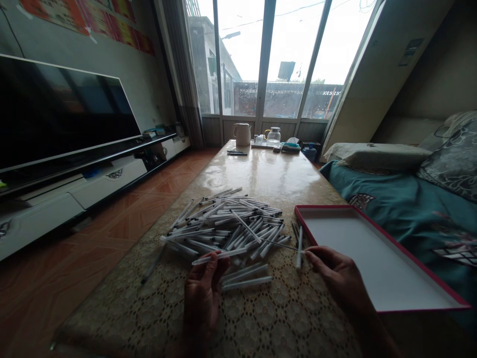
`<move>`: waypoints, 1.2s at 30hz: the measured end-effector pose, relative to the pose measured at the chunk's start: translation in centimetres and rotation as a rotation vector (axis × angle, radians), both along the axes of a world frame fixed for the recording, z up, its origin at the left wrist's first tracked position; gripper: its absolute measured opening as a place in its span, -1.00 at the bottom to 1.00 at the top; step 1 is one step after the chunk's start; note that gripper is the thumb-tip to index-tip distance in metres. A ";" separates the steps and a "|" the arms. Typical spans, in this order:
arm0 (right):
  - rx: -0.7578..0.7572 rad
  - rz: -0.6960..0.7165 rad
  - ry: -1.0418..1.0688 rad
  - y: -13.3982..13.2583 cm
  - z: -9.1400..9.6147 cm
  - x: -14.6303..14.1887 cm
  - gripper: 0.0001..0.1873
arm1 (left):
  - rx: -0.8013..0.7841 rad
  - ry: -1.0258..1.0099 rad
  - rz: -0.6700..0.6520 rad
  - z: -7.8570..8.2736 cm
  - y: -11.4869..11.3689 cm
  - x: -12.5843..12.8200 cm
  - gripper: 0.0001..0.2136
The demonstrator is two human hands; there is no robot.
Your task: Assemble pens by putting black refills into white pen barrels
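Note:
A heap of several clear pen barrels (227,223) lies on the lace-covered table (261,318). My left hand (203,296) is closed, pinching one clear pen barrel (219,256) held level just in front of the heap. My right hand (335,276) is closed in a pinch on a thin dark pen refill (283,244) whose tip points left toward that barrel. A few loose barrels (246,278) lie between my hands, and another white barrel (299,247) lies beside my right fingers.
An open red-edged shallow box (421,301) with a white inside sits on the table at the right. A kettle (242,134), a glass jug (274,135) and a tray stand at the table's far end. A television (55,114) is left, a teal sofa (410,209) right.

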State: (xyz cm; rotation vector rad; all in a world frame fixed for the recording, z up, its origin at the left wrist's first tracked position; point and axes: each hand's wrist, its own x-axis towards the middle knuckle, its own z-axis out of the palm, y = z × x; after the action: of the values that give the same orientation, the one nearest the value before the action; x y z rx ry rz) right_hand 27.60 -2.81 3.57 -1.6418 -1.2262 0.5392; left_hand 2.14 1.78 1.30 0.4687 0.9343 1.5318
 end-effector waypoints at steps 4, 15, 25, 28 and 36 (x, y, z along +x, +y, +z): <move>-0.049 -0.348 -0.453 0.3 1.3 2.0 -0.75 | 0.075 0.199 -0.257 0.2 -0.5 0.5 -0.79; -0.135 -0.398 -0.943 5.1 -1.1 1.2 -0.79 | 0.515 0.901 -0.410 -0.3 -1.2 1.1 -0.84; -0.104 -0.337 -0.773 3.9 -0.8 2.1 -0.84 | 0.783 1.247 -0.452 -1.1 -1.5 1.1 -0.79; -0.141 -0.178 -0.820 3.3 -1.2 1.5 -0.87 | 0.872 1.321 -0.466 -0.7 -1.5 1.4 -0.81; -0.283 -0.089 -0.970 2.4 -2.2 -1.7 -0.70 | 0.816 1.498 -0.394 -1.0 -1.3 1.5 -0.78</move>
State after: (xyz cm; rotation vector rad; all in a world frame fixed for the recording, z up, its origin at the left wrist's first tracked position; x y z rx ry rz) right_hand 25.90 -0.41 1.40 -2.2954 -1.7904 -0.2131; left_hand 3.59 0.44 0.29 2.4205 1.0882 0.9452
